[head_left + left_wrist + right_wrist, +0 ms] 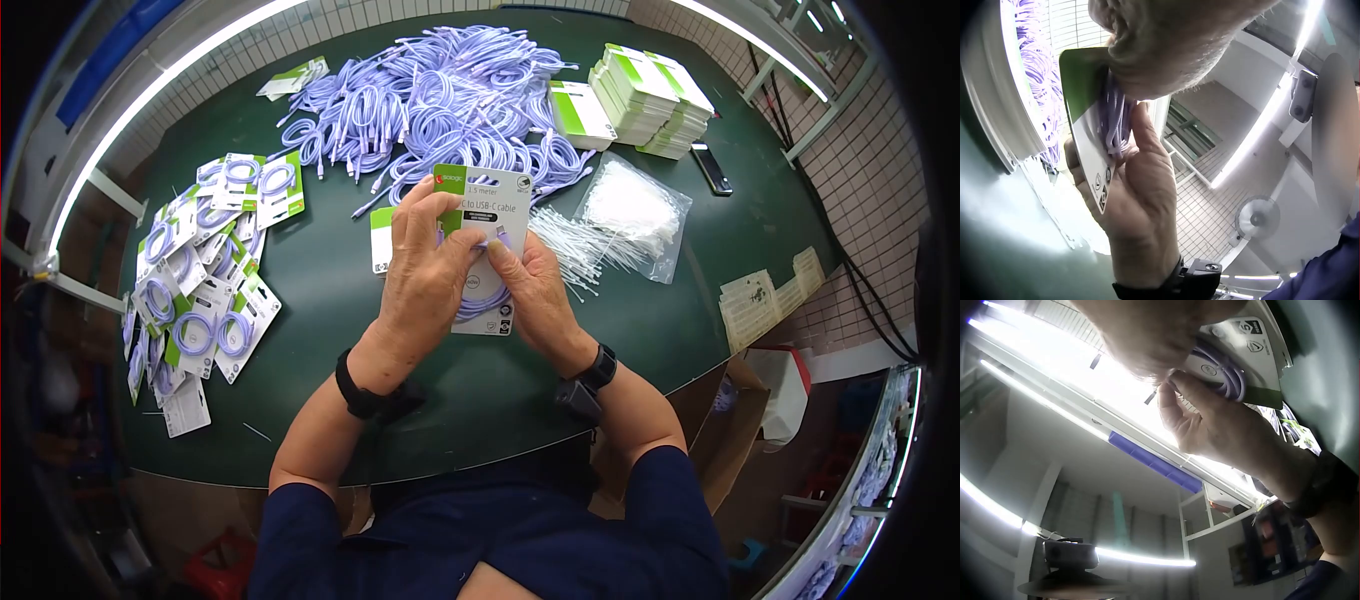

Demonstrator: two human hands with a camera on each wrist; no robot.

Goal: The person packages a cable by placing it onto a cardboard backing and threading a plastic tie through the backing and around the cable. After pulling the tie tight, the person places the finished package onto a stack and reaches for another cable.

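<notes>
In the head view, both hands hold a white-and-green cable card (505, 205) printed "USB-C cable", with a coiled purple USB-C cable (485, 303) against its front. My left hand (415, 275) covers the card's left side, its thumb and finger pinching at the coil's upper part; what lies in that pinch I cannot tell. My right hand (545, 300) grips the right edge, thumb over the cable near its plug and fingers behind the card. The left wrist view shows the coil (1113, 119) standing out from the card under the right thumb.
Finished-looking cards with coils (195, 290) lie heaped at left. A large pile of purple cables (440, 95) fills the back. Stacked cards (650, 95), a bag of white cable ties (635, 210), loose ties (565, 245), a phone (711, 168) and a torn paper (765, 300) lie at right.
</notes>
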